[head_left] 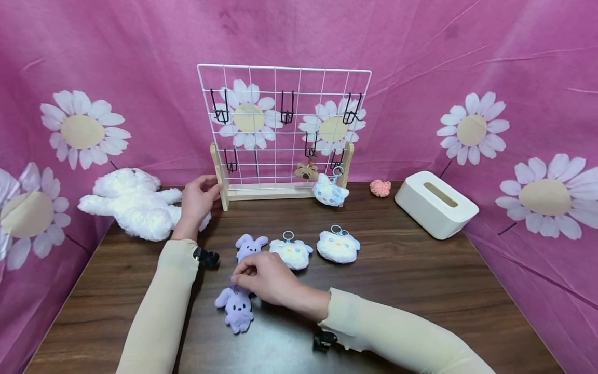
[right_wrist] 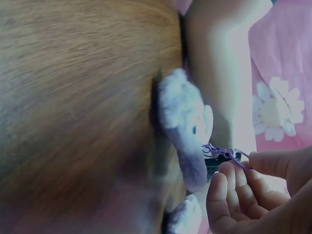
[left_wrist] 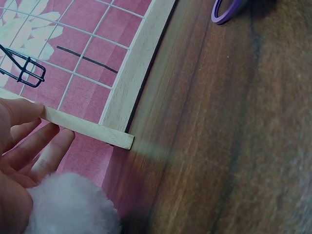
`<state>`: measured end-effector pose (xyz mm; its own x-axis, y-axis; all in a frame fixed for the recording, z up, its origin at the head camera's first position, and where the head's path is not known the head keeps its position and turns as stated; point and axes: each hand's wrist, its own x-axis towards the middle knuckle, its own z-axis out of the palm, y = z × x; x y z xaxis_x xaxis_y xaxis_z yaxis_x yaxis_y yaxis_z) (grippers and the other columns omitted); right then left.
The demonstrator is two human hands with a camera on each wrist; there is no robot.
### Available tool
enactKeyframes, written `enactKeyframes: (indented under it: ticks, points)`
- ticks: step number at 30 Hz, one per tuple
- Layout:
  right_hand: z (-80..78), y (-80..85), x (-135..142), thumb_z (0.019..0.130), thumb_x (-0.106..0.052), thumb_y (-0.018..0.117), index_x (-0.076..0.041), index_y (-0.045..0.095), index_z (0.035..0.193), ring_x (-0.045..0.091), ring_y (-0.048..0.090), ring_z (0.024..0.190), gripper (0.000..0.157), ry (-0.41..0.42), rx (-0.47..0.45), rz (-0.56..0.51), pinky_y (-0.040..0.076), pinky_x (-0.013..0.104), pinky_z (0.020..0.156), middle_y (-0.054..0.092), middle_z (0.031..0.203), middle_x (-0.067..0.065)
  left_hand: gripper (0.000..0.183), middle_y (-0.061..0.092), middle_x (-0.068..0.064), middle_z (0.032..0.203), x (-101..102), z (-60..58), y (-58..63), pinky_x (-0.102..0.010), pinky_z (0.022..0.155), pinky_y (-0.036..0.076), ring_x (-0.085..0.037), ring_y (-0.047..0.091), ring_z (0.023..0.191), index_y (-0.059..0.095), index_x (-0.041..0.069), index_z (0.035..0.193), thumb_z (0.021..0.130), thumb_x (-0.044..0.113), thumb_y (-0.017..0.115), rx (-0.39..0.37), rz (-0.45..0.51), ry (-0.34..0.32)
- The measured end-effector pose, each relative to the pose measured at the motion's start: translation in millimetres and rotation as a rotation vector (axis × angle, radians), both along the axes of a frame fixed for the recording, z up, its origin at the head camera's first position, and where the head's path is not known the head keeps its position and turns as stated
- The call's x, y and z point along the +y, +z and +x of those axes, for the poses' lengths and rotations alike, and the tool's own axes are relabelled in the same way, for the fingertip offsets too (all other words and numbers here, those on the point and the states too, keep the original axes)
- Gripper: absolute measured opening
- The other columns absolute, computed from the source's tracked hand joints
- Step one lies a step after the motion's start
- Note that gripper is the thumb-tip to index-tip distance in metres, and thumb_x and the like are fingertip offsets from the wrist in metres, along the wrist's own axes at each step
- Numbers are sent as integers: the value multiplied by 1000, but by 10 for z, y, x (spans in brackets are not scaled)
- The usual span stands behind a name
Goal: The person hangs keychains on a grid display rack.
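Note:
My right hand [head_left: 271,278] pinches the purple ring [right_wrist: 240,161] of a purple long-eared plush keychain [head_left: 238,311], between thumb and fingertips, low over the front of the table. Just beyond that hand lies a second purple plush keychain [head_left: 249,246], partly covered by it. At the back, my left hand [head_left: 198,200] grips the left wooden upright [head_left: 219,179] of a white wire grid rack [head_left: 275,67]; in the left wrist view, thumb and fingers stand on either side of the wood [left_wrist: 87,127]. Black hooks [head_left: 287,110] hang on the grid.
Two white plush keychains [head_left: 291,254] lie mid-table. A brown bear charm [head_left: 306,172] and a white-and-blue plush [head_left: 329,191] are at the rack's lower right. A white fluffy toy [head_left: 133,202] sits left, a pink ball-like thing [head_left: 380,188] and a white tissue box [head_left: 434,205] right.

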<state>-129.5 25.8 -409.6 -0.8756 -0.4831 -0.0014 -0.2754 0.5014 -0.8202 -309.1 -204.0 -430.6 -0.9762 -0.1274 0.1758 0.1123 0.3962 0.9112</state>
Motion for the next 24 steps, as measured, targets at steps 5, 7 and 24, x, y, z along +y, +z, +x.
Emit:
enactKeyframes:
  ticks: [5,7,24]
  points:
    - [24,80,18,99,-16,84,-14,88,96,-10,61,71,5,-5,8,-60,55,10,68,84,87,-1,38,76,-29,136,-13,-3,-4,-4,77,63,-10,76,94,72,-3,143,110,18,73,3,5,-1]
    - [28,108,24,99,-16,84,-14,88,97,-10,62,72,5,-2,4,-66,56,10,69,84,87,-2,38,76,-29,136,-11,-4,-8,-4,77,63,-21,79,100,72,-3,143,111,17,72,6,8,0]
    - [-16,329,60,103,-21,82,-21,87,103,-9,60,78,5,109,33,-120,54,11,69,82,92,-9,37,77,-28,136,-3,15,3,-5,76,64,-40,79,112,73,-2,143,110,17,73,3,-2,2]
